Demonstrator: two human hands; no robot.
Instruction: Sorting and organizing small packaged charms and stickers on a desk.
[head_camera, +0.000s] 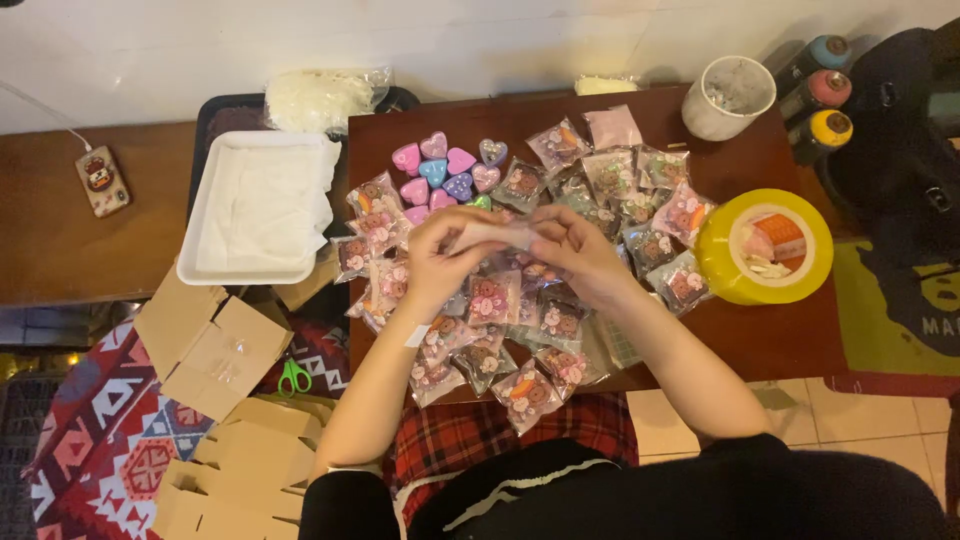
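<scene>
Both arms are bare from the elbows down to each grip, the left hand and the right hand. A small white tag or strip sits just behind the left grip at the wrist. Above the elbows are black sleeves, and below them a red plaid skirt.

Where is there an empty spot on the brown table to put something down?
Bare wood shows on the table in front of the yellow tape roll, and between the white cup and the packets. The middle is crowded with small wrapped packets and heart shapes, around the left hand and right hand.
</scene>
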